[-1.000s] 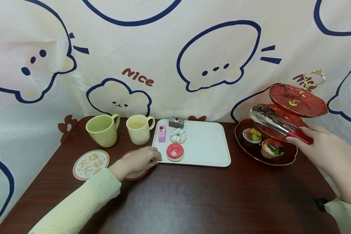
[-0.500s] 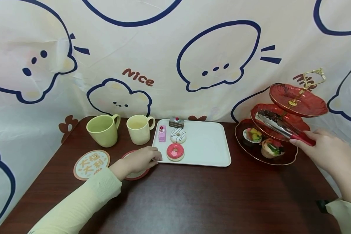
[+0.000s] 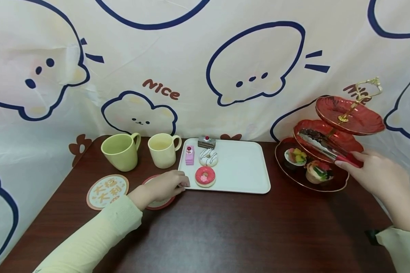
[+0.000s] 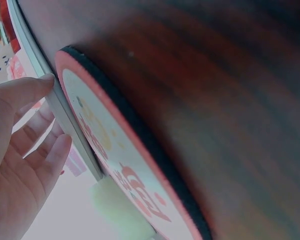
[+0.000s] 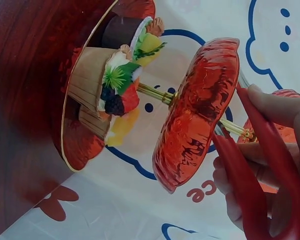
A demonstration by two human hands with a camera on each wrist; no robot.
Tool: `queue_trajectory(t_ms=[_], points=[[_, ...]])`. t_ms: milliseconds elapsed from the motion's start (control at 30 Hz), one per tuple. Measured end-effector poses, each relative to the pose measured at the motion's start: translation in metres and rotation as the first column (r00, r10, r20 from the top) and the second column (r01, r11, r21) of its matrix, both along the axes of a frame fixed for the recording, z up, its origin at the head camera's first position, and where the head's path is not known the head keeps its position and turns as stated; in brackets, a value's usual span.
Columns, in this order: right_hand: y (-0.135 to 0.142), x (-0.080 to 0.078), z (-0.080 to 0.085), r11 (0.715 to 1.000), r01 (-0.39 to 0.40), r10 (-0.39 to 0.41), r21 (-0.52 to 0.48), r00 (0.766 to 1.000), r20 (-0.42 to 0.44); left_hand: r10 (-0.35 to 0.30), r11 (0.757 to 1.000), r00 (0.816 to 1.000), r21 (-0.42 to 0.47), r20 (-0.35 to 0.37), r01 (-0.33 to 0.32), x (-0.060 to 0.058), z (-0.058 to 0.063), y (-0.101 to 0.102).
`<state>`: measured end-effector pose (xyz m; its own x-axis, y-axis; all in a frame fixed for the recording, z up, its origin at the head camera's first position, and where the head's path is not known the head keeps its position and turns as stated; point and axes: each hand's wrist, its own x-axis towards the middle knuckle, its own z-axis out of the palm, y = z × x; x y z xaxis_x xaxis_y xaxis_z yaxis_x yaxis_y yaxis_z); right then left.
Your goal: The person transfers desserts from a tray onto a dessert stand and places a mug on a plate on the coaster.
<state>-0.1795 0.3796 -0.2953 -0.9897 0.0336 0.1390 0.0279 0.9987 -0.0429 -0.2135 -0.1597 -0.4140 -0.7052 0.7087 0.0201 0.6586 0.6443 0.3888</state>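
Note:
My right hand [image 3: 382,176] holds red-handled tongs [image 3: 349,159], with their metal ends over the middle plate [image 3: 350,140] of a red tiered stand. A dark chocolate-topped pastry [image 3: 312,133] lies at the tongs' ends; whether they still pinch it, I cannot tell. In the right wrist view the middle plate [image 5: 200,115] hides that pastry, and the fingers wrap the tongs' red handles [image 5: 240,180]. My left hand [image 3: 166,185] grips the front left corner of a white tray [image 3: 240,167], thumb [image 4: 37,87] at its rim. The tray bears a pink donut [image 3: 205,176], white donut [image 3: 208,157] and two cake slices.
Fruit-topped cupcakes [image 3: 317,172] sit on the stand's bottom plate [image 3: 328,190]. The top plate [image 3: 363,117] overhangs the tongs. A green mug [image 3: 121,153] and cream mug [image 3: 162,151] stand left of the tray. One coaster [image 3: 107,191] lies farther left; another [image 3: 158,204] is under the left forearm.
My right hand has brought the tongs and dark pastry slightly right and down, from the middle plate's left edge to over it. The left hand and tray stay put.

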Motion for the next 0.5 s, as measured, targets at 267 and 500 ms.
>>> queue_trajectory(t_ms=[267,500], points=[[0.0012,-0.0020,-0.0019,1.000,0.023,-0.023,-0.010,0.999,0.031,0.000,1.000,1.000,0.004,0.001,0.000,0.0005,-0.0001,0.0003],[-0.0003,-0.0019,0.0008,0.999,0.038,-0.037,-0.019,0.997,0.061,-0.001,1.000,1.000,0.004,-0.004,0.001,0.0006,0.0000,-0.0001]])
